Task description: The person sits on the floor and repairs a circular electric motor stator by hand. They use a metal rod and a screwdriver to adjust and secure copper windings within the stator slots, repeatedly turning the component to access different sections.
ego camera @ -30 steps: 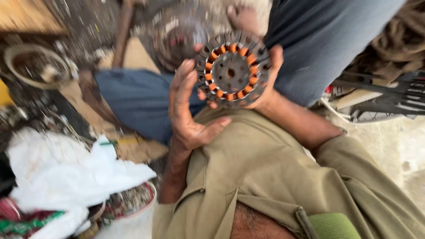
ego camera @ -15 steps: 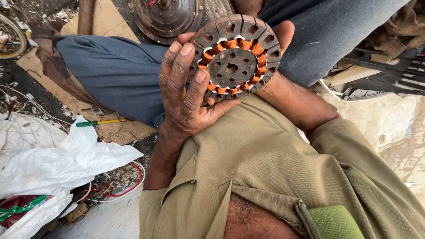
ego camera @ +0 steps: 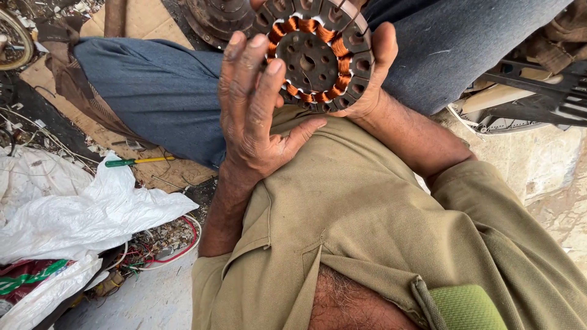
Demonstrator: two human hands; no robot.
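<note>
1. Round motor stator (ego camera: 315, 52), ringed with copper windings: sitting between the left hand (ego camera: 257, 116) and the right hand (ego camera: 373, 67), both pressing on its rim and leaving no gap at either side.
2. Blue-trousered leg (ego camera: 159, 91): lying across the ground just behind the hands, blocking passage below the stator.
3. Round metal housing (ego camera: 217, 18): standing close behind the stator at the top edge.
4. White plastic sheet (ego camera: 79, 214), green-handled screwdriver (ego camera: 131, 162) and tangled wires (ego camera: 159, 244): cluttering the ground to the left.
5. Dark fan grille (ego camera: 538, 91): crowding the right side.
6. Pale bare floor (ego camera: 147, 302): lying open at lower left.
</note>
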